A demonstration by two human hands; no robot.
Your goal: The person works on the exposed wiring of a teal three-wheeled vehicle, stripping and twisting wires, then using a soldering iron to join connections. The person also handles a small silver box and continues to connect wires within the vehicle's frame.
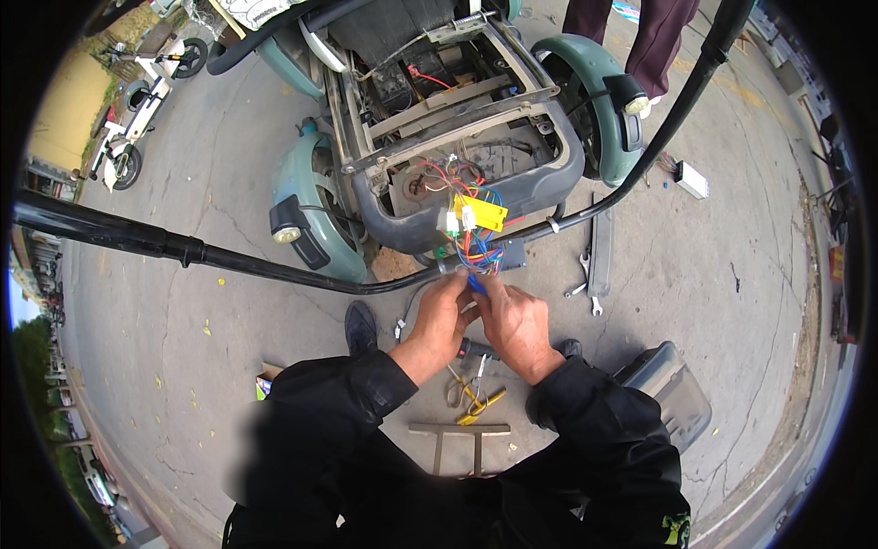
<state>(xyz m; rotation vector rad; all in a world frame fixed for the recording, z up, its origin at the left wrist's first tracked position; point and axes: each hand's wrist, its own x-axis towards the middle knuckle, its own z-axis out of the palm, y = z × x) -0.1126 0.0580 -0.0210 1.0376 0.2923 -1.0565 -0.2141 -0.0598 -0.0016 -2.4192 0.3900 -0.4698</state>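
In front of me, my left hand [437, 328] and my right hand [519, 327] are closed with fingertips together. Between them they pinch a small blue piece [476, 285] at the lower end of a bundle of coloured wires [480, 252]; its exact kind is hard to make out. Above the fingers, the wires bunch around a yellow flat piece [481, 213] and white plug connectors [449, 220]. They run up into the open rear frame [466, 137] of a green vehicle. A black bent tube [366, 285] passes just beyond my fingertips.
Wrenches [596, 306] lie by a long grey metal piece [600, 247] on the right. Below my hands are scissors [474, 395], a yellow-handled tool [482, 407] and a small stool [459, 429]. A grey plastic case [675, 393] sits lower right. Another person's legs [654, 46] stand beyond the fender.
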